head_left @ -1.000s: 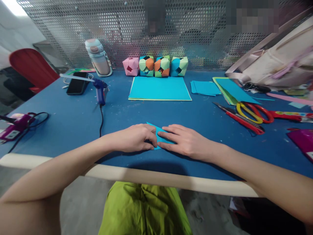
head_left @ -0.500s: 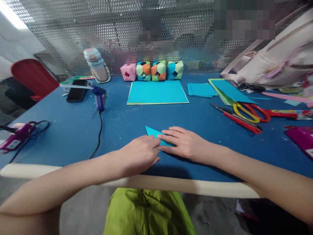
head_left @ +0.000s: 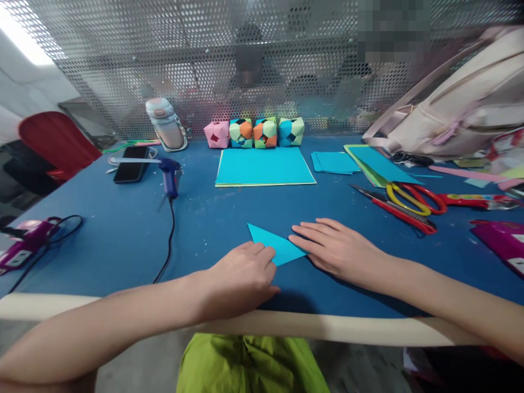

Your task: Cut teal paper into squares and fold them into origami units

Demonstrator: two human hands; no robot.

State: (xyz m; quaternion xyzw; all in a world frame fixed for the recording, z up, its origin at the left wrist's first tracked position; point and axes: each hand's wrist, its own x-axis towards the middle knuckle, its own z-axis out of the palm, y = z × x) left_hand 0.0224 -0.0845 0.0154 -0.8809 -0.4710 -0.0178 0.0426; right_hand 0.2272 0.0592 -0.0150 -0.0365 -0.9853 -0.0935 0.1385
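A bright blue piece of paper [head_left: 278,246], folded into a triangle, lies on the table near its front edge. My left hand [head_left: 243,278] rests on the paper's lower left side with fingers curled in, covering that corner. Whether the fingertips pinch or only press the paper is hidden. Flat on the table at the paper's right tip lies my right hand [head_left: 339,245], open, its fingers stretched toward the left and the nearest ones touching the tip.
Behind the paper lie a stack of blue sheets [head_left: 266,166] and smaller blue pieces [head_left: 333,162]. Folded paper balls [head_left: 265,132] line the mesh panel. Scissors [head_left: 409,199] and a cutter knife [head_left: 403,215] lie right; a blue glue gun [head_left: 170,177], phone [head_left: 131,165] and bottle [head_left: 166,125] stand left.
My right hand has slid right along the paper to its right tip, uncovering more of the triangle. My left hand stays curled on the paper's left side. The view has tilted slightly up.
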